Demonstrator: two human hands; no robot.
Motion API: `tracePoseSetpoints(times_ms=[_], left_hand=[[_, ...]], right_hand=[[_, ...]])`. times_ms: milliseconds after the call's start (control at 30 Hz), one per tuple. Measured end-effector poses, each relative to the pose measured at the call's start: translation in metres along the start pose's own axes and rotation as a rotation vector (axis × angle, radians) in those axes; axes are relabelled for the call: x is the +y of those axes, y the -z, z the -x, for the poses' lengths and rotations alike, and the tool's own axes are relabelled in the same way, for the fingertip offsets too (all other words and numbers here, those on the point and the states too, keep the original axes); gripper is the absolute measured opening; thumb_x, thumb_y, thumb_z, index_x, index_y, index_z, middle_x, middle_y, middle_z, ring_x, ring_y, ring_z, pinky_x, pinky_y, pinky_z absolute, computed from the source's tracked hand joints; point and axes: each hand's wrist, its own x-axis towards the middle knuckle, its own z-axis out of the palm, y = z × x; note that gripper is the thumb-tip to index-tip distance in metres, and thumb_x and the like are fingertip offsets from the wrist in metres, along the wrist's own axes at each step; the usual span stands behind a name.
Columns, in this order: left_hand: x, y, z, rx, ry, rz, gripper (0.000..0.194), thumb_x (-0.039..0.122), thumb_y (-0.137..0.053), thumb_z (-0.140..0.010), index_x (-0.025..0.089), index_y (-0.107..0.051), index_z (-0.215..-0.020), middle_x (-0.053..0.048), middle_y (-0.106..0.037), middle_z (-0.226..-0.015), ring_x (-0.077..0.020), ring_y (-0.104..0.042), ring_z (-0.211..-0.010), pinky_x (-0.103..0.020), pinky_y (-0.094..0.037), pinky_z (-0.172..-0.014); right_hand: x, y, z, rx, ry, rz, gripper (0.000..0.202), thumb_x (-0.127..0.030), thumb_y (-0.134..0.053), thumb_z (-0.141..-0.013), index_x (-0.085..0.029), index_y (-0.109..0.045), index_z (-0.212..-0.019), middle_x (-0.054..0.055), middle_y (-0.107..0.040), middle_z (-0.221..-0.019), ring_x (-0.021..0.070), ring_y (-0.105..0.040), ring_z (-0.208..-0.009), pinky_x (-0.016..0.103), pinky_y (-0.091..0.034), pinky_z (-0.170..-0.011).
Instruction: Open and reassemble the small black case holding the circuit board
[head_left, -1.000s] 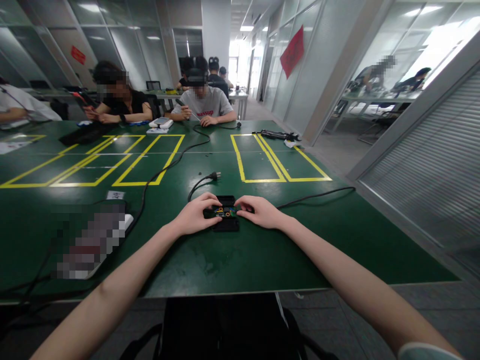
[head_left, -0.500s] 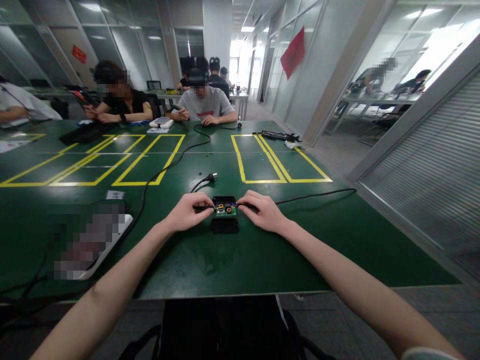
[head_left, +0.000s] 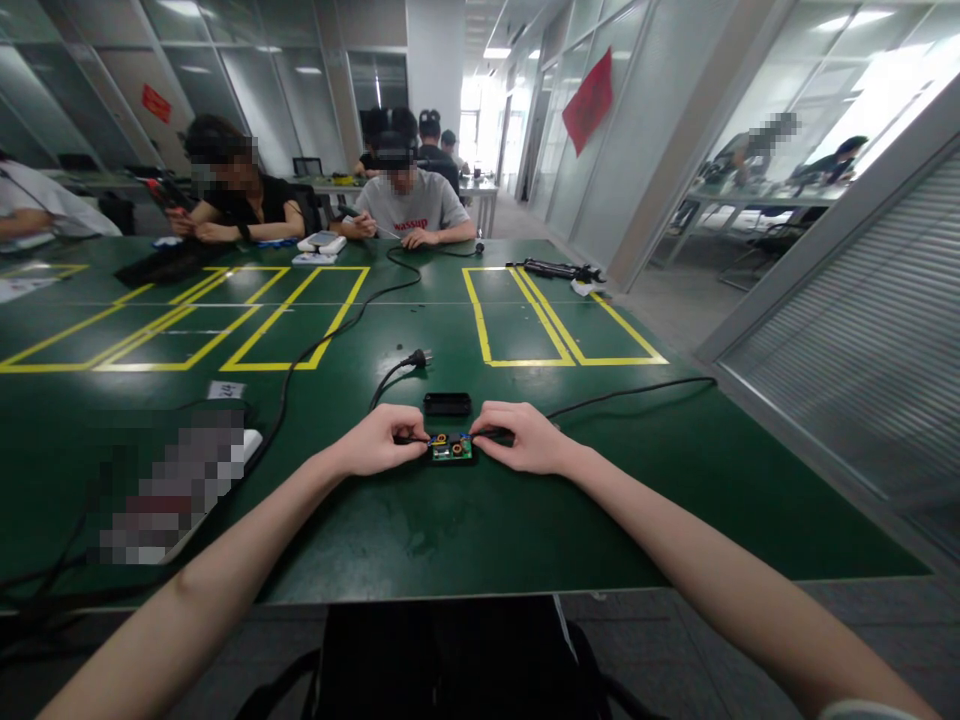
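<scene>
A small green circuit board (head_left: 452, 449) with copper coils lies over the near black case half, with blue and yellow wires at its ends. My left hand (head_left: 384, 440) pinches the black cable at the board's left end. At the right end, my right hand (head_left: 517, 437) pinches the other black cable (head_left: 630, 397), which runs off to the right. Just beyond the board sits the other black case half (head_left: 448, 404), its open side up. A black power plug (head_left: 421, 358) on the left cable rests on the table farther back. Whether the board is fully seated cannot be made out.
A white power strip (head_left: 251, 447), partly blurred, lies at the left beside a long black cord (head_left: 283, 400). Yellow tape rectangles (head_left: 517, 364) mark the green table (head_left: 420, 550). Black tools (head_left: 559, 270) lie at the back right. People sit across the table.
Both hands have moved toward me with the board, from between the two case halves to over the near one. The far case half now shows fully.
</scene>
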Motion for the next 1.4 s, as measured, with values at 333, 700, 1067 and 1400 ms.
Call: tracePoseSetpoints(times_ms=[333, 700, 1067, 1400], left_hand=[[0.0037, 0.0046, -0.0002, 0.000, -0.025, -0.049, 0.014, 0.027, -0.066, -0.082, 0.014, -0.067, -0.076, 0.001, -0.061, -0.072, -0.0111, -0.051, -0.063, -0.021, -0.039, -0.058], [0.0074, 0.0030, -0.0004, 0.010, 0.033, -0.006, 0.006, 0.020, -0.067, -0.078, 0.015, -0.066, -0.076, 0.002, -0.062, -0.066, -0.0107, -0.053, -0.059, -0.021, -0.040, -0.057], [0.0056, 0.0028, 0.0005, 0.017, 0.031, -0.048, 0.007, 0.019, -0.065, -0.078, 0.014, -0.068, -0.079, 0.002, -0.061, -0.066, -0.0106, -0.052, -0.060, -0.021, -0.041, -0.058], [0.0066, 0.0048, -0.0026, 0.028, 0.046, -0.032, 0.017, 0.031, -0.067, -0.084, 0.014, -0.069, -0.088, 0.004, -0.058, -0.062, -0.0098, -0.047, -0.056, -0.020, -0.036, -0.053]], right_hand=[[-0.0054, 0.0004, -0.0023, -0.045, -0.043, 0.012, 0.005, -0.019, -0.065, -0.089, -0.019, -0.065, -0.084, 0.002, -0.065, -0.079, 0.0147, -0.060, -0.067, 0.025, -0.043, -0.063], [-0.0051, -0.0027, -0.0005, -0.060, -0.005, 0.049, 0.011, -0.019, -0.061, -0.091, -0.019, -0.062, -0.080, 0.001, -0.062, -0.074, 0.0131, -0.053, -0.063, 0.024, -0.036, -0.060], [-0.0054, -0.0034, -0.0005, -0.093, -0.037, 0.032, 0.006, -0.019, -0.065, -0.090, -0.019, -0.068, -0.085, 0.001, -0.066, -0.076, 0.0139, -0.057, -0.063, 0.025, -0.041, -0.061], [0.0006, 0.0016, -0.0021, -0.036, -0.110, 0.071, 0.001, -0.021, -0.067, -0.090, -0.020, -0.067, -0.091, 0.001, -0.066, -0.079, 0.0130, -0.058, -0.065, 0.024, -0.041, -0.062]])
